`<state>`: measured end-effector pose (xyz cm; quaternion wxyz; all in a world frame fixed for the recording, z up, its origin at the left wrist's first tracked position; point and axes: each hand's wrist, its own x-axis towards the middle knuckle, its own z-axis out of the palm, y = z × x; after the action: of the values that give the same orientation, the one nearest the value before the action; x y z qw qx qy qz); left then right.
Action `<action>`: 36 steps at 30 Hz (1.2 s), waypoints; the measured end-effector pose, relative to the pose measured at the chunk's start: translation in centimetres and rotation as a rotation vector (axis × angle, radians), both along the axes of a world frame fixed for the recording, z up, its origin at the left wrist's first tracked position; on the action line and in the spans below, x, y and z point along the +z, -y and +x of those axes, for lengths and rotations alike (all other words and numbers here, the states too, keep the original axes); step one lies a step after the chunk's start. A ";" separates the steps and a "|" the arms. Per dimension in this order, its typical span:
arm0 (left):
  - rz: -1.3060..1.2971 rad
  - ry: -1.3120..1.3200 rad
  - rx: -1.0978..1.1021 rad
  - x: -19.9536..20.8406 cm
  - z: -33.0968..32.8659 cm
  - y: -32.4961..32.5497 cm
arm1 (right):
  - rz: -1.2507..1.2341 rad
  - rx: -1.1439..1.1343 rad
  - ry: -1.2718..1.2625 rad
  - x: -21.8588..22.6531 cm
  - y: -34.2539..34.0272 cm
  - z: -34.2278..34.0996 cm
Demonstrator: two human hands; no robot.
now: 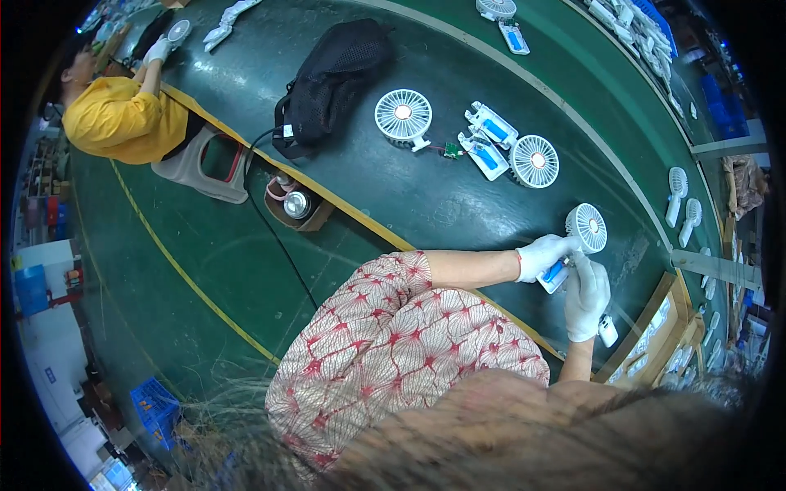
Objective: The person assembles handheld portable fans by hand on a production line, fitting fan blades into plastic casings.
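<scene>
A small white handheld fan (587, 227) is between my gloved hands at the right of the green table, its round grille facing up. A blue battery (553, 272) shows in its opened handle. My left hand (542, 257) is closed around the fan where the handle meets the head. From the right, my right hand (586, 301) has its fingertips pinched at the same spot; any small part between them is hidden. Beside my right wrist lies a white casing piece (607, 331).
Ahead lie a fan head (403, 114) wired to a small green circuit board (452, 150), opened handles (489, 141) with blue batteries, and another fan (534, 161). A black mesh bag (336, 82) sits farther left. A wooden tray (655, 331) stands right. A person in yellow (123, 119) works far left.
</scene>
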<state>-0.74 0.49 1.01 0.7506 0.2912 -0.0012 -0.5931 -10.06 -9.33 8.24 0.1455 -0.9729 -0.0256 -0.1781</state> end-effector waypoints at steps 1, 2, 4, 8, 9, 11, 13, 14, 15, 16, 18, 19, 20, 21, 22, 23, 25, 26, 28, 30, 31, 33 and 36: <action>0.001 -0.002 0.001 -0.1 0.0 0.0 | 0.001 0.001 -0.002 -0.3 0.1 0.0; 0.018 0.037 0.008 -0.3 -0.1 0.1 | 0.159 -0.046 -0.056 -0.7 0.3 0.0; 0.015 0.076 -0.005 -0.3 -0.3 0.4 | 0.301 -0.116 -0.107 -0.8 0.7 -0.3; -0.006 0.097 0.021 -0.4 -0.8 0.6 | 0.024 -0.038 -0.010 -0.6 1.2 0.1; -0.003 0.124 0.017 -0.3 -0.9 0.8 | 0.003 -0.060 -0.003 -0.6 1.3 -0.1; -0.043 0.184 0.055 -1.9 -1.1 1.7 | 0.042 -0.104 0.025 -0.8 1.5 -0.3; -0.028 0.041 -0.017 -1.8 -1.2 1.8 | 0.001 -0.154 -0.001 -0.9 1.8 -0.5; -0.068 -0.064 -0.006 -2.5 -1.1 1.9 | 0.023 -0.160 -0.021 -1.0 1.9 -0.3; 0.001 0.003 -0.043 -2.0 -0.6 1.3 | 0.078 -0.169 -0.019 -0.9 1.5 0.1; 0.018 -0.001 -0.054 -1.4 -0.4 0.9 | 0.122 -0.196 -0.034 -0.9 1.5 0.0; 0.034 0.097 -0.020 -1.2 -0.3 0.6 | 0.205 -0.185 -0.005 -1.4 1.6 0.1; 0.048 0.147 -0.043 -0.6 0.1 0.2 | 0.237 -0.194 0.004 -1.8 1.7 0.0; 0.037 0.136 -0.051 -1.0 0.0 0.5 | 0.271 -0.198 0.015 -2.0 2.0 -0.3; 0.030 0.132 -0.066 -1.0 -0.1 0.6 | 0.265 -0.214 0.014 -2.0 2.0 -0.4; 0.027 0.125 -0.067 -0.9 -0.2 0.6 | 0.245 -0.207 0.029 -2.0 2.0 -0.5; 0.027 0.118 -0.066 -0.8 -0.2 0.7 | 0.228 -0.198 0.046 -2.0 2.1 -0.5; 0.038 0.114 -0.074 -1.1 -0.4 0.7 | 0.161 -0.180 0.061 -2.0 2.1 -0.7; 0.029 0.127 -0.062 -1.0 -0.4 0.7 | 0.093 -0.158 0.080 -2.0 2.1 -0.7; 0.020 0.136 -0.055 -0.9 -0.5 0.6 | 0.091 -0.154 0.067 -1.9 2.4 -0.6; 0.045 0.160 -0.046 -0.7 -0.5 0.6 | 0.089 -0.148 0.056 -1.8 2.6 -0.6; 0.057 0.173 -0.040 -0.6 -0.5 0.6 | 0.048 -0.130 0.042 -1.7 2.6 -0.5; 0.072 0.166 -0.033 -0.6 -0.5 0.6 | 0.008 -0.113 0.027 -1.5 2.5 -0.4; 0.111 0.210 -0.003 -0.2 -0.5 0.4 | -0.109 -0.099 -0.011 -1.0 1.9 -0.3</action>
<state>-1.28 0.05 0.78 0.7284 0.3926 -0.0474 -0.5595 -10.36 -11.25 7.23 0.0833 -0.9804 0.0136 -0.1779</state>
